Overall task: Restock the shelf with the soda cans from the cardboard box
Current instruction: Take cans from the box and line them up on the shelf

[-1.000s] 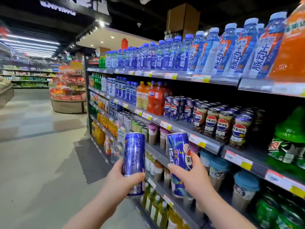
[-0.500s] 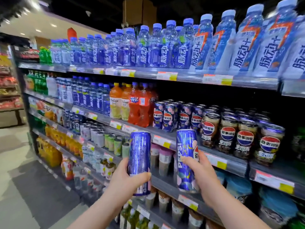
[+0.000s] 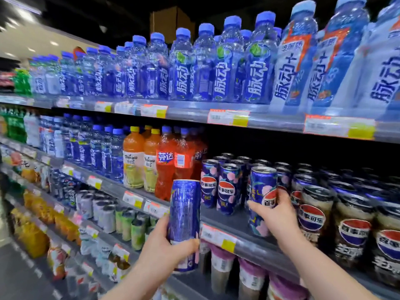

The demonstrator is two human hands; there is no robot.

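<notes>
Left grip [image 3: 164, 250] clasps left can [image 3: 184, 208]; right grip [image 3: 272, 215] clasps right can [image 3: 263, 191], shelved cans [image 3: 225, 189] close behind.

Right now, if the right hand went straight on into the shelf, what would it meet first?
Likely the blue cans standing further back in that row; the right hand leads with its held can. Depth unclear.

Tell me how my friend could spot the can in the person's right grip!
Look at the second shelf down, under the row of blue-capped bottles. Right of the red Fanta bottles stand blue Pepsi cans with pink fruit. Yours is the can in the right grip, at the shelf's front edge; the other can, in the left grip, hangs lower, off the shelf.
</notes>
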